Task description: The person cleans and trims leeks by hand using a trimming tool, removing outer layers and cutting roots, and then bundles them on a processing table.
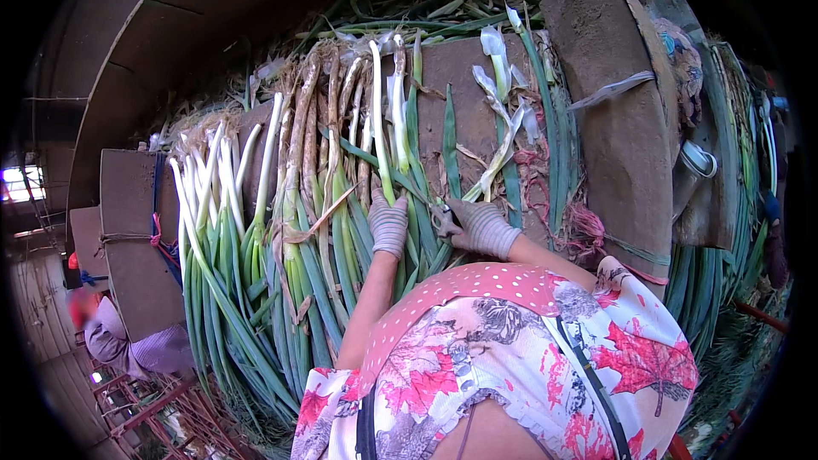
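Observation:
My left hand (388,225), in a striped knit glove, is closed around a green onion (379,128) where its white stem turns green. Just to the right, my right hand (480,226), gloved alike, grips a pair of scissors (443,220), whose metal part points left at the green leaves. Unpeeled green onions with brown outer skins (300,121) lie left of my left hand. Farther left are clean white-stemmed green onions (214,191). A loose peeled-back skin (501,153) lies above my right hand on the brown work surface (473,64).
A brown board (613,96) tied with a plastic strip stands at the right, with more green onions (693,287) beyond it. Pink twine (585,227) lies beside it. Another board (137,230) stands at the left, near a person in purple sleeves (144,348). Leaf scraps (447,9) cover the far edge.

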Demonstrator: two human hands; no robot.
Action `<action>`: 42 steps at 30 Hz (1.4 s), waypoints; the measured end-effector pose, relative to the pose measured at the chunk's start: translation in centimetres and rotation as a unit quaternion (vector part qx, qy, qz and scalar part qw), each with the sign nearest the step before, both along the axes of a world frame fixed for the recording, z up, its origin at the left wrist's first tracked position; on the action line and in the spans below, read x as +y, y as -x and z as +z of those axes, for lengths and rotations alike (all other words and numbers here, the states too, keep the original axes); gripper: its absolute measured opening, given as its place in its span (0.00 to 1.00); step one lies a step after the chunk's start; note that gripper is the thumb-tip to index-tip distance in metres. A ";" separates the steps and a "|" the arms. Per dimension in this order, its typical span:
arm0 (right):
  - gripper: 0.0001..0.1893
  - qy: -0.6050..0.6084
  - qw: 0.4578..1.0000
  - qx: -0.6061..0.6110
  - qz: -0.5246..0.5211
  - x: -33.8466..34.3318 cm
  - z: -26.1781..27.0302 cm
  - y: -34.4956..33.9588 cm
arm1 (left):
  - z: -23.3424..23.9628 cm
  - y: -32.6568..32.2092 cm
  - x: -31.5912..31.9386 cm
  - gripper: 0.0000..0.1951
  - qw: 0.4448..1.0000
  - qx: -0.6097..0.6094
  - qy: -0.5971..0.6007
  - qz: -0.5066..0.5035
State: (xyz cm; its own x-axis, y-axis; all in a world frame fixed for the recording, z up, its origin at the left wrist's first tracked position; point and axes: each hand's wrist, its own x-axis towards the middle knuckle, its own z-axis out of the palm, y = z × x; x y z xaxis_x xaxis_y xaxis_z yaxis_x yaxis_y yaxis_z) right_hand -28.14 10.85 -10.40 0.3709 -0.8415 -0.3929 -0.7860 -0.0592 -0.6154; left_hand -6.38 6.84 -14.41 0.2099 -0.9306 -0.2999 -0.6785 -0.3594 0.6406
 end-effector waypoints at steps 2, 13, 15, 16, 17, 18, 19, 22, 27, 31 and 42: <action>0.25 -0.007 0.999 0.018 -0.045 -2.2 0.8 -0.9 | 0.0 0.4 0.3 0.32 0.995 -0.090 0.022 -0.035; 0.26 0.098 0.983 0.090 -0.128 -23.3 -3.3 -1.3 | 2.1 2.9 0.6 0.28 0.981 -0.177 0.018 -0.070; 0.26 0.118 0.980 0.050 -0.152 -21.7 -2.0 -1.5 | 1.7 2.5 0.2 0.27 0.980 -0.177 0.022 -0.083; 0.27 0.079 0.986 0.079 -0.125 -20.6 -1.4 -1.5 | 1.4 2.5 -0.2 0.28 0.979 -0.182 0.005 -0.086; 0.27 0.089 0.985 0.071 -0.128 -19.1 -1.3 -1.6 | 1.2 2.5 -0.7 0.28 0.978 -0.187 -0.012 -0.089; 0.27 0.096 0.985 0.063 -0.132 -17.3 -1.6 -1.4 | 1.8 2.8 -1.2 0.28 0.980 -0.176 -0.029 -0.087; 0.27 0.103 0.984 0.055 -0.136 -16.2 -1.8 -1.0 | 2.0 3.1 -1.4 0.28 0.981 -0.167 -0.041 -0.083; 0.32 0.078 0.972 0.086 -0.207 -15.2 -3.0 1.5 | 2.0 3.9 -1.2 0.29 0.983 -0.158 -0.062 -0.074; 0.32 0.166 0.959 0.157 -0.169 -12.9 -1.8 0.9 | 1.2 4.2 0.7 0.30 0.979 -0.157 0.060 -0.114; 0.33 0.100 0.979 0.035 -0.173 -9.4 -2.4 1.4 | 2.0 3.8 -1.0 0.32 0.989 -0.104 -0.010 -0.103; 0.22 -0.087 0.991 -0.099 -0.017 7.2 2.7 6.8 | 4.5 -2.6 -9.2 0.21 0.987 0.112 0.007 -0.117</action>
State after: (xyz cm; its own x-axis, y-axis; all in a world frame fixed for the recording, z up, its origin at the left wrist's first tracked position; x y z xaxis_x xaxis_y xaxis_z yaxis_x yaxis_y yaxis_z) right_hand -34.99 18.07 -7.74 0.4272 -0.7813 -0.4550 -0.6486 0.0858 -0.7562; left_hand -3.82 -2.34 -9.96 -0.0819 -0.9504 -0.3000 -0.5835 -0.1984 0.7875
